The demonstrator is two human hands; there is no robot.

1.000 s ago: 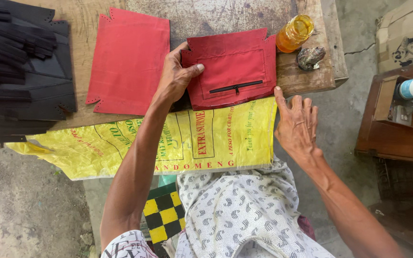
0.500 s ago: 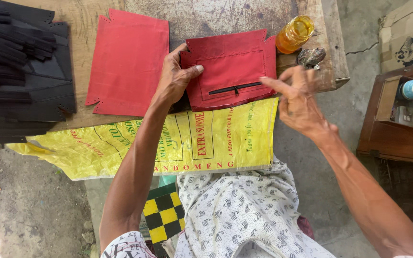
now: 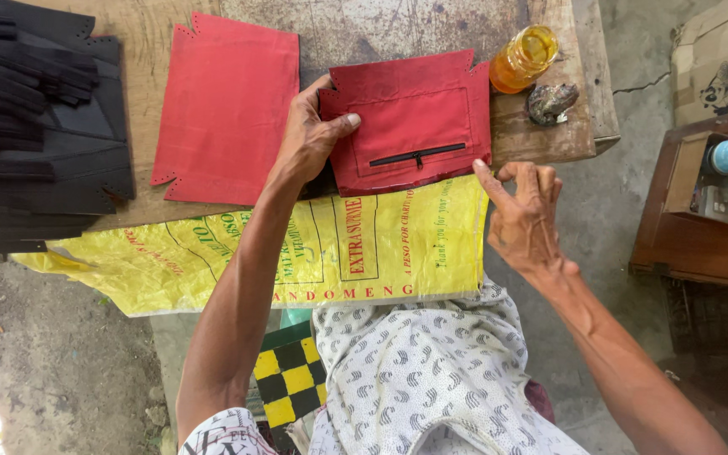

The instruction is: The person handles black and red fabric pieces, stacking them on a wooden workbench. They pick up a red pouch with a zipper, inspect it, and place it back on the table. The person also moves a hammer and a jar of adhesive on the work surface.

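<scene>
A dark red leather panel (image 3: 414,118) with a zip pocket lies on the wooden table (image 3: 381,29). My left hand (image 3: 313,135) rests flat on its left edge, thumb on the panel. Just off the panel's lower right corner, my right hand (image 3: 522,211) hovers empty with the forefinger pointing up toward it. A brighter red leather piece (image 3: 225,105) lies flat to the left of my left hand.
A yellow woven sack (image 3: 330,248) hangs over the table's near edge. Black leather pieces and strips (image 3: 31,109) are piled at the left. A jar of amber liquid (image 3: 522,57) and a small dark lump (image 3: 551,103) stand at the right end. A brown side table (image 3: 701,227) is further right.
My right hand has moved up and left from below the table edge toward the panel's lower right corner, forefinger extended. The left hand has stayed on the panel.
</scene>
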